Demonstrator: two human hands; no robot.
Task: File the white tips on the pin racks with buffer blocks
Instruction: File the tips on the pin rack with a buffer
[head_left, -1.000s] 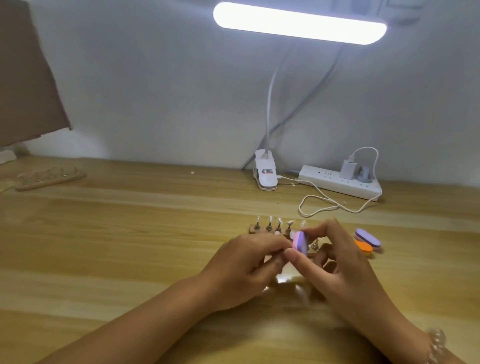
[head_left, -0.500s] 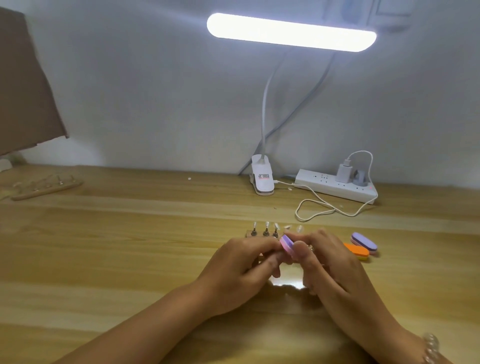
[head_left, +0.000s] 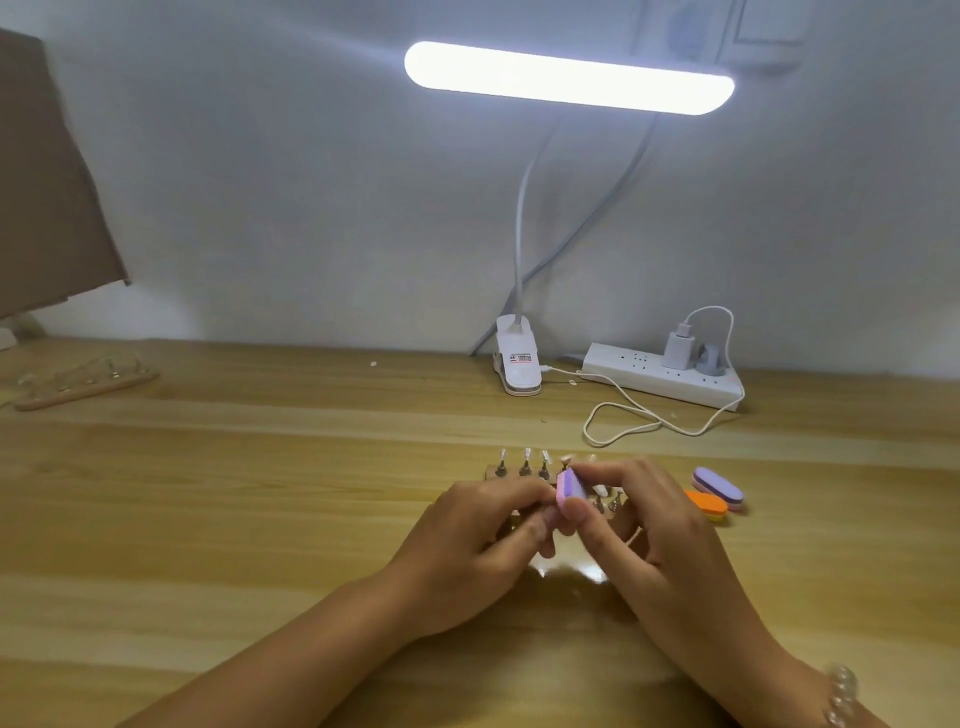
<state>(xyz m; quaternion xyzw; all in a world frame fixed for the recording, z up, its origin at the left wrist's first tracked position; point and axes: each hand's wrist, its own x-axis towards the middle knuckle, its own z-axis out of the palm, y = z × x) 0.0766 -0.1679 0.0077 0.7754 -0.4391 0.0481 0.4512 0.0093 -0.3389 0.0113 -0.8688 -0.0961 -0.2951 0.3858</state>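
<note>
Since a second ago, the right hand (head_left: 665, 535) has been drawing in toward the left, and its fingers are now closing more tightly on the pink-and-purple buffer block (head_left: 570, 491). It is pinching the block between the thumb at the near end and the forefinger over the far end, with the purple face tilting up toward the camera. The left hand (head_left: 467, 540) is curling its fingers inward, its thumb and forefinger meeting right at the block's left edge. Whether they are holding a tip or a pin there is hidden, so I cannot tell.

The block is sitting just over the nearest pin rack (head_left: 489, 472), whose white tips (head_left: 526, 454) are standing upright on their pins to the left of the block. More pins (head_left: 600, 501) are showing between the two hands, partly covered. A beaded bracelet (head_left: 841, 696) is circling the right wrist.

Off to the right, a purple block (head_left: 719, 486) and an orange block (head_left: 707, 504) are lying touching each other on the wooden table (head_left: 260, 493). Another rack (head_left: 83, 382) is lying well apart at the far left. At the back, a clip lamp (head_left: 569, 78) is glowing, its clamp (head_left: 517, 364) sitting beside a white power strip (head_left: 660, 382) with a looping cable (head_left: 649, 421).
</note>
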